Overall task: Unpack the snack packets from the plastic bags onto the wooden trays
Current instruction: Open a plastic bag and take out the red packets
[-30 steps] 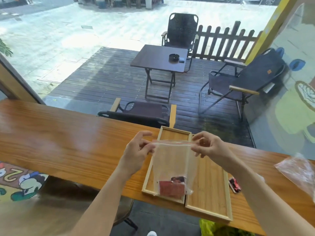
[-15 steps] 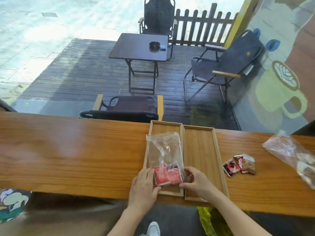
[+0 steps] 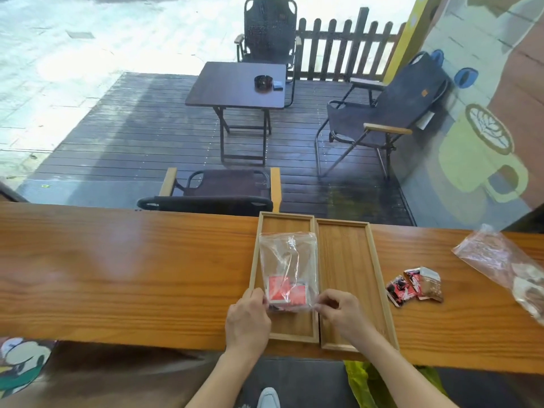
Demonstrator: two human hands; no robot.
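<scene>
A clear bag [image 3: 288,260] is laid flat inside the left tray [image 3: 284,223], one of two shallow wooden trays set side by side, touching, on a long wooden counter [image 3: 117,269]. Everything here is placed relative to that left tray. The bag's mouth end is pointed toward the tray's far end, and its bottom end is lifted slightly near the tray's near end. Red packets [image 3: 287,293] are seen through the plastic, gathered at the bag's bottom end. The bottom left corner of the bag is pinched by the left hand [image 3: 247,318], its fingers curled closed on the plastic just over the tray's left rim. The bottom right corner is pinched by the right hand [image 3: 341,312], thumb and fingertips drawn tightly together on the plastic, above the seam where the left tray meets the right tray [image 3: 347,278]. The right tray is shown with bare wood inside. Further right of the trays, a few loose packets [image 3: 415,285], red, black and brown, are lying on the counter. Beyond them, at the far right, a second bag [image 3: 500,260] is lying on the counter with something inside that cannot be made out. Past the tray's far end, an outdoor deck with a dark table [image 3: 238,83] and folding chairs is seen.
</scene>
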